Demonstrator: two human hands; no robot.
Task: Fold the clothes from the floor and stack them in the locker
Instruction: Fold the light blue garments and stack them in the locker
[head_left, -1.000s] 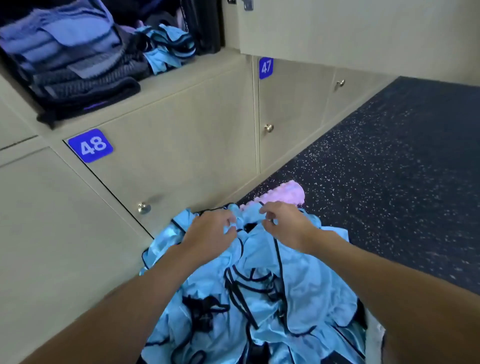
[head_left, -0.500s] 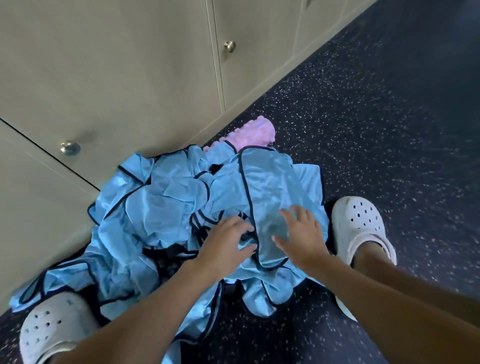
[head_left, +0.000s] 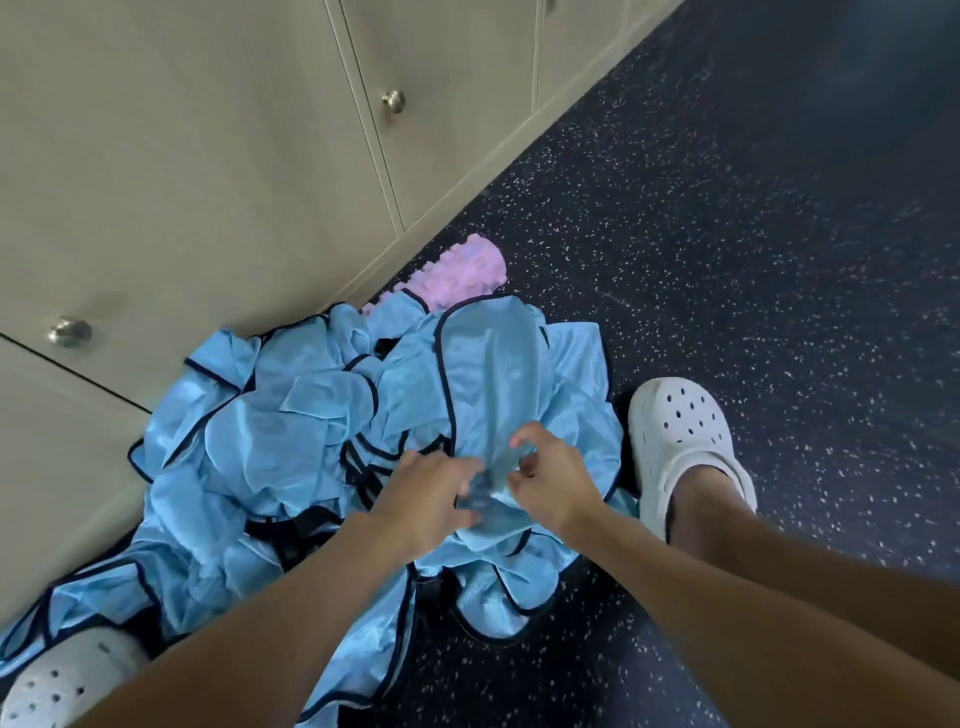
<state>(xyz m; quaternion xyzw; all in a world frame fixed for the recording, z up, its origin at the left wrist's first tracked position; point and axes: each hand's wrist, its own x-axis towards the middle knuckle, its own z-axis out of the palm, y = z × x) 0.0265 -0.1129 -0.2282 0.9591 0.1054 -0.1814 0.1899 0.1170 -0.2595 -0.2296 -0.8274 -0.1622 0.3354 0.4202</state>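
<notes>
Blue clothes (head_left: 291, 441), gripped by left hand (head_left: 434, 501), pinched by right hand (head_left: 553, 486)

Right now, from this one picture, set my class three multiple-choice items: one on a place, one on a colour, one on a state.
1. Where is the pink roller? A) beyond the blue clothes pile, by the lockers; B) between the clogs; C) in a hand.
2. What colour is the clothes' trim? A) white; B) dark; C) red.
3. What are the left hand and right hand doing? A) lying flat; B) turning a knob; C) pinching blue fabric.
Answers: 1A, it pokes out behind the pile at the lockers' foot; 2B, dark edging outlines each piece; 3C, both hands' fingers close on the fabric.
</notes>
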